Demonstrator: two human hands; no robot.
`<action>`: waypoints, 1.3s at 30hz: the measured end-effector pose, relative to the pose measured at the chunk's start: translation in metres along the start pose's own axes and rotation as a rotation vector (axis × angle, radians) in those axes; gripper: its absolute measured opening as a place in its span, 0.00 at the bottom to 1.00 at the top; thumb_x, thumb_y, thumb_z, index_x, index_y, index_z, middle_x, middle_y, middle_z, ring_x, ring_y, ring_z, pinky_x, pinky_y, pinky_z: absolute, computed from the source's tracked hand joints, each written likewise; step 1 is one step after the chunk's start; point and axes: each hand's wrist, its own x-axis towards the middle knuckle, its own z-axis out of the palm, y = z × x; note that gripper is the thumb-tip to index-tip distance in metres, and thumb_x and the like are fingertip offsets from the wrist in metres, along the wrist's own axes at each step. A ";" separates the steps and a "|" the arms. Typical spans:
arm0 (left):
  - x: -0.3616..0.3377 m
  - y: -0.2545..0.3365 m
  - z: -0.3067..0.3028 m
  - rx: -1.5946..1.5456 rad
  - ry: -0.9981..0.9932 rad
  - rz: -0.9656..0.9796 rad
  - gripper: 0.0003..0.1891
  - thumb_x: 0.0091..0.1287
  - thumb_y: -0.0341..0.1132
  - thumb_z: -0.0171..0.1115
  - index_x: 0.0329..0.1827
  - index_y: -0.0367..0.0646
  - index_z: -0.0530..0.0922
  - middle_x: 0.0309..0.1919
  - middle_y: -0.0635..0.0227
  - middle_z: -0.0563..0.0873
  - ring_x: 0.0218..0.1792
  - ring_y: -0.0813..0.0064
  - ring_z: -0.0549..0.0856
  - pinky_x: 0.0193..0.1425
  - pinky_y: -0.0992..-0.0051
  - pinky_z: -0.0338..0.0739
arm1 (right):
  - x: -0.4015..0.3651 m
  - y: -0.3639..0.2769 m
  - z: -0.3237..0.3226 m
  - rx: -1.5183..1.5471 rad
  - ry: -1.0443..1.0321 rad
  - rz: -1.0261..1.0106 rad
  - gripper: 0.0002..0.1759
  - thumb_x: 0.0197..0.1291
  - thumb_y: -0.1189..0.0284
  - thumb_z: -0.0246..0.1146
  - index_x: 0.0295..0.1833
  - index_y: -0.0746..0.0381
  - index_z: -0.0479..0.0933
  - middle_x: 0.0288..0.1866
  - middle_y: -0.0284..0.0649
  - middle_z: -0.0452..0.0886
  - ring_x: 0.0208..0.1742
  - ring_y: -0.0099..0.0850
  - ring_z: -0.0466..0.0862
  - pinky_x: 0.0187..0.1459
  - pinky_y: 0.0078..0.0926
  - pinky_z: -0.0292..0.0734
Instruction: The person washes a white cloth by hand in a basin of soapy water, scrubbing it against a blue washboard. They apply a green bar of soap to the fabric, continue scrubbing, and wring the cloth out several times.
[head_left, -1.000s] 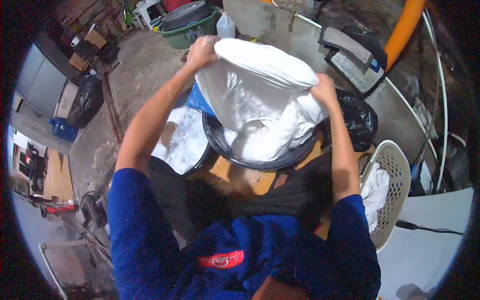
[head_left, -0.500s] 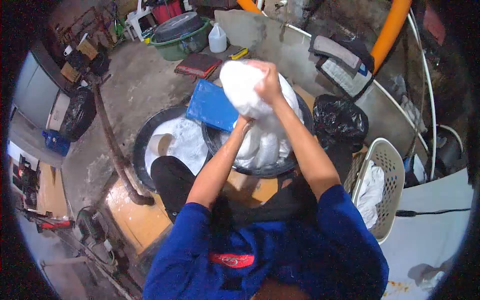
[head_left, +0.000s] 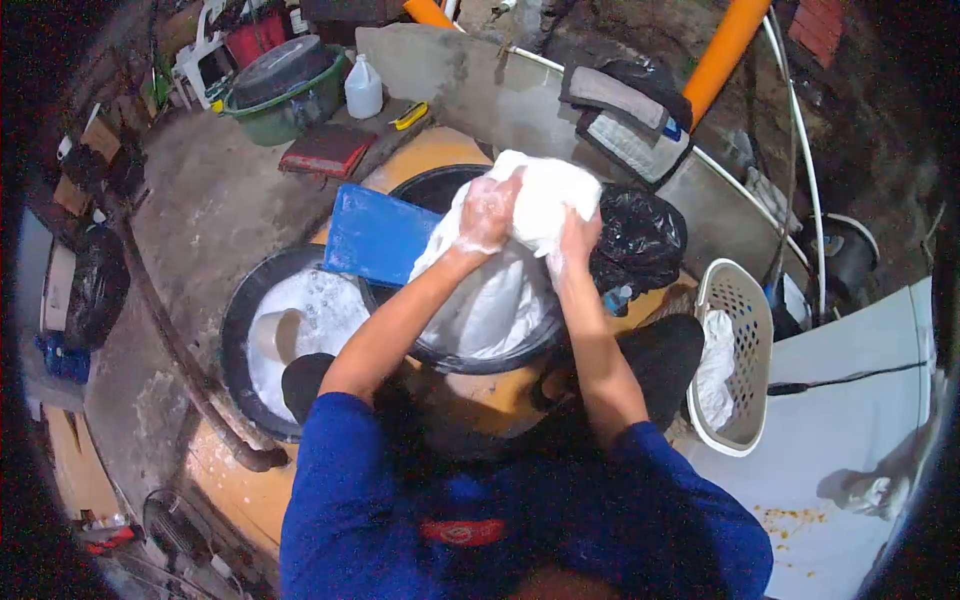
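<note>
Above a black basin (head_left: 482,366), both hands grip a bunched, soapy white cloth (head_left: 548,190). My left hand (head_left: 487,212) is closed on its left side, with suds on the fingers and wrist. On the right side my right hand (head_left: 577,235) has its fingers wrapped around the same cloth. The cloth's lower folds hang into the basin. A blue board (head_left: 380,236) leans across the basin's left rim. To the left stands a second dark basin (head_left: 236,325) of foamy water, with a beige dipper (head_left: 277,335) in it.
A perforated laundry basket (head_left: 751,345) with white cloth (head_left: 714,375) stands at the right. Beyond the basin sit a black plastic bag (head_left: 640,240) and a low concrete wall (head_left: 440,75) with mats (head_left: 630,140) over it. A white jug (head_left: 363,88) and a green tub (head_left: 285,118) are farther back.
My hands have gone from one above the other to side by side, and the cloth is now spread between them. The camera view has shifted right, so the surroundings appear farther left.
</note>
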 end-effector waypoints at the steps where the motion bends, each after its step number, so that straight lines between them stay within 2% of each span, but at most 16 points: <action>1: -0.003 -0.004 0.004 -0.071 -0.049 -0.121 0.20 0.47 0.31 0.61 0.46 0.38 0.75 0.23 0.59 0.78 0.27 0.61 0.78 0.34 0.64 0.71 | 0.008 0.003 0.002 -0.109 -0.040 -0.113 0.21 0.40 0.83 0.55 0.46 0.69 0.71 0.43 0.42 0.76 0.45 0.31 0.76 0.49 0.26 0.69; 4: -0.008 -0.006 0.000 -0.311 -0.160 -0.301 0.25 0.44 0.34 0.64 0.48 0.36 0.73 0.28 0.57 0.80 0.34 0.59 0.79 0.41 0.66 0.73 | 0.022 -0.004 0.017 -0.171 -0.266 -0.357 0.20 0.33 0.83 0.51 0.38 0.71 0.74 0.38 0.42 0.79 0.42 0.30 0.78 0.48 0.25 0.70; 6: 0.002 -0.011 -0.019 -0.499 -0.189 -0.157 0.29 0.43 0.36 0.66 0.51 0.36 0.71 0.33 0.57 0.82 0.38 0.60 0.80 0.46 0.68 0.73 | 0.027 -0.034 0.033 -0.206 -0.498 -0.504 0.19 0.34 0.84 0.48 0.37 0.72 0.75 0.37 0.42 0.80 0.40 0.29 0.79 0.46 0.23 0.71; 8: -0.023 -0.036 -0.008 -0.905 -0.276 -0.343 0.28 0.44 0.38 0.66 0.50 0.39 0.72 0.36 0.60 0.82 0.42 0.62 0.80 0.50 0.68 0.71 | 0.027 -0.048 0.046 -0.157 -0.735 -0.498 0.17 0.31 0.78 0.56 0.34 0.71 0.76 0.34 0.44 0.80 0.39 0.31 0.80 0.45 0.25 0.72; 11: -0.039 -0.036 -0.021 -0.989 -0.425 -0.459 0.27 0.45 0.38 0.66 0.49 0.39 0.72 0.37 0.60 0.81 0.43 0.63 0.79 0.50 0.68 0.71 | 0.037 -0.052 0.071 -0.028 -1.154 -0.470 0.18 0.32 0.71 0.58 0.33 0.69 0.76 0.33 0.44 0.81 0.36 0.33 0.81 0.40 0.26 0.75; 14: -0.044 -0.035 -0.024 -0.906 -0.384 -0.495 0.26 0.45 0.38 0.65 0.49 0.39 0.73 0.38 0.61 0.81 0.44 0.63 0.79 0.50 0.67 0.70 | 0.036 -0.021 0.070 -0.047 -0.996 -0.233 0.17 0.37 0.67 0.57 0.31 0.69 0.76 0.32 0.43 0.81 0.35 0.31 0.81 0.40 0.26 0.75; 16: -0.044 -0.038 -0.017 -0.853 -0.302 -0.522 0.25 0.46 0.38 0.65 0.48 0.39 0.73 0.39 0.61 0.80 0.44 0.63 0.78 0.51 0.67 0.70 | 0.038 0.011 0.061 0.095 -0.609 -0.187 0.23 0.41 0.56 0.55 0.27 0.69 0.74 0.31 0.41 0.79 0.35 0.27 0.79 0.35 0.23 0.74; 21: -0.034 -0.038 -0.019 -0.841 -0.196 -0.529 0.24 0.46 0.39 0.64 0.47 0.40 0.73 0.41 0.61 0.80 0.46 0.63 0.77 0.51 0.67 0.69 | 0.030 0.011 0.061 0.195 -0.970 -0.217 0.45 0.38 0.29 0.49 0.26 0.67 0.74 0.25 0.38 0.77 0.28 0.25 0.77 0.29 0.22 0.71; 25: -0.041 -0.038 -0.015 -0.811 -0.229 -0.491 0.23 0.47 0.39 0.64 0.47 0.40 0.74 0.42 0.61 0.79 0.47 0.63 0.77 0.52 0.67 0.69 | 0.038 0.006 0.073 0.430 -1.442 0.036 0.27 0.35 0.50 0.56 0.23 0.67 0.73 0.20 0.37 0.75 0.22 0.27 0.75 0.24 0.22 0.69; 28: -0.060 -0.036 0.001 -0.577 -0.177 -0.491 0.22 0.48 0.39 0.63 0.46 0.40 0.74 0.44 0.61 0.78 0.48 0.64 0.76 0.52 0.67 0.69 | 0.041 0.010 0.076 0.431 -1.384 0.234 0.26 0.33 0.51 0.59 0.25 0.67 0.74 0.23 0.36 0.76 0.23 0.25 0.76 0.25 0.20 0.70; 29: -0.064 -0.037 0.006 -0.483 -0.156 -0.498 0.22 0.48 0.39 0.63 0.46 0.41 0.74 0.44 0.61 0.78 0.48 0.64 0.76 0.52 0.67 0.68 | 0.042 0.016 0.073 0.265 -1.158 0.268 0.31 0.33 0.48 0.60 0.31 0.67 0.74 0.28 0.37 0.78 0.28 0.24 0.77 0.30 0.20 0.73; 30: -0.066 -0.036 0.010 -0.390 -0.145 -0.518 0.21 0.48 0.39 0.63 0.46 0.41 0.74 0.44 0.61 0.78 0.48 0.64 0.76 0.52 0.67 0.68 | 0.041 0.026 0.074 0.419 -1.056 -0.029 0.29 0.40 0.52 0.61 0.38 0.68 0.73 0.34 0.38 0.78 0.36 0.25 0.78 0.39 0.20 0.74; 32: -0.056 -0.036 0.006 -0.204 -0.201 -0.588 0.22 0.48 0.39 0.63 0.46 0.41 0.73 0.45 0.60 0.77 0.48 0.63 0.75 0.51 0.66 0.68 | 0.028 0.024 0.060 0.107 -0.669 0.033 0.17 0.54 0.70 0.52 0.46 0.71 0.70 0.45 0.45 0.76 0.48 0.32 0.75 0.51 0.26 0.69; 35: -0.060 -0.039 0.015 0.075 -0.126 -0.639 0.26 0.43 0.38 0.64 0.48 0.39 0.72 0.42 0.55 0.76 0.44 0.57 0.74 0.47 0.63 0.68 | -0.028 0.024 0.035 0.109 -0.502 0.005 0.36 0.53 0.73 0.57 0.63 0.69 0.48 0.60 0.50 0.62 0.61 0.36 0.64 0.62 0.32 0.55; 36: -0.071 -0.044 0.026 0.109 -0.153 -0.568 0.27 0.42 0.38 0.64 0.48 0.38 0.71 0.41 0.55 0.76 0.44 0.57 0.74 0.47 0.62 0.68 | -0.037 0.054 0.023 -0.185 -0.533 -0.126 0.39 0.53 0.71 0.59 0.64 0.69 0.45 0.60 0.51 0.61 0.62 0.36 0.62 0.64 0.33 0.51; 39: -0.078 -0.026 0.029 0.206 -0.264 -0.360 0.30 0.39 0.36 0.64 0.48 0.32 0.69 0.39 0.51 0.75 0.45 0.55 0.74 0.50 0.61 0.67 | -0.048 0.065 0.025 0.025 -0.337 0.164 0.41 0.50 0.69 0.63 0.64 0.70 0.48 0.60 0.49 0.63 0.62 0.34 0.62 0.64 0.30 0.50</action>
